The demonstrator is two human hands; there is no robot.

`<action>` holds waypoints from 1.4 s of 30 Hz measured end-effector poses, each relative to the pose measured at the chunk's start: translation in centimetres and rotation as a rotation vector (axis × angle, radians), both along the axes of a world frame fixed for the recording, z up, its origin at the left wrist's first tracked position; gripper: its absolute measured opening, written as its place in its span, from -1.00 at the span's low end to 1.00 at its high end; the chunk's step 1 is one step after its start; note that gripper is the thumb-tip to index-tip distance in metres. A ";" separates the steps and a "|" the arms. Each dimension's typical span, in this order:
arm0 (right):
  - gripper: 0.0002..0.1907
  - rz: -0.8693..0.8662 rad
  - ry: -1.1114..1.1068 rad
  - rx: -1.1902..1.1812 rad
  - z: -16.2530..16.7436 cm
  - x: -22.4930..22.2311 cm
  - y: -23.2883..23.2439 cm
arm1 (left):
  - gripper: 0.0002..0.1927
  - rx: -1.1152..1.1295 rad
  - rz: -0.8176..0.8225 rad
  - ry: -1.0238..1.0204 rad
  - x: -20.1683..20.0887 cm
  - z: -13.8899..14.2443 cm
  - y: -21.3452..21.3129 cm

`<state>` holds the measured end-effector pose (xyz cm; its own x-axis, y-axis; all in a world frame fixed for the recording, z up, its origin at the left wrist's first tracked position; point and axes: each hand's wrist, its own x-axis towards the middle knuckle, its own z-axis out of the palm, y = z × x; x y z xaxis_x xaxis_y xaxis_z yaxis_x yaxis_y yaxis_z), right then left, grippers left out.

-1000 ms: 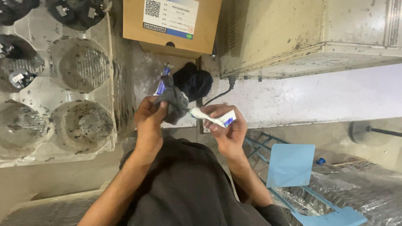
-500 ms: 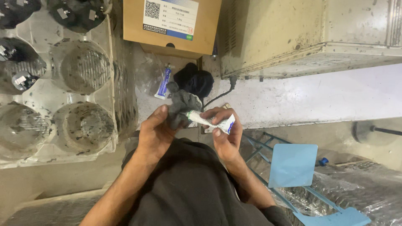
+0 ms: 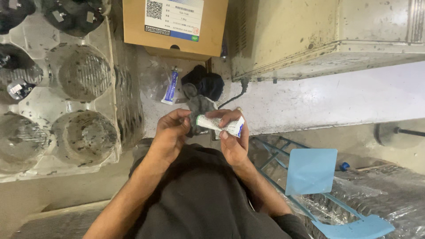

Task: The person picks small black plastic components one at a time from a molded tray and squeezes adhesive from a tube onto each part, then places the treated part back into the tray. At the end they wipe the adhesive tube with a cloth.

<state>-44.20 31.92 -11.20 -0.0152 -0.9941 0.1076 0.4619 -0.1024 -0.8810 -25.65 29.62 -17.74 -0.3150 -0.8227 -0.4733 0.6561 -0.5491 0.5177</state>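
- Sitting far left of your left hand: a clear plastic tray (image 3: 118, 88) with round cups, grey discs inside.
- Up and left of that hand, a second small tube (image 3: 170, 86) lies flat on the bench, just below a cardboard box (image 3: 133, 26).
- Your left hand (image 3: 167, 135) is closed, fingertips pinching the cap end of the white tube (image 3: 219, 125); a grey cloth (image 3: 199, 106) sits right behind them.
- Your right hand (image 3: 232, 141) grips the tube body, fingers wrapped over the top, thumb underneath.
- Tube is level, spanning both hands, above your lap.
- Lower right of your right hand: a blue chair (image 3: 312, 170).
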 end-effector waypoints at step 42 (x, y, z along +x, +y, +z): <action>-0.82 0.108 0.155 0.551 2.1 -2.8 -0.8 | -0.71 -0.882 0.036 -0.849 0.9 16.6 -2.3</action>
<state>-46.98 31.16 -9.13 0.0643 -0.8991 -0.4330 0.3054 0.4308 -0.8492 -24.71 27.30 -1.11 -0.1479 -0.9672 0.2063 -0.0636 0.2175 0.9740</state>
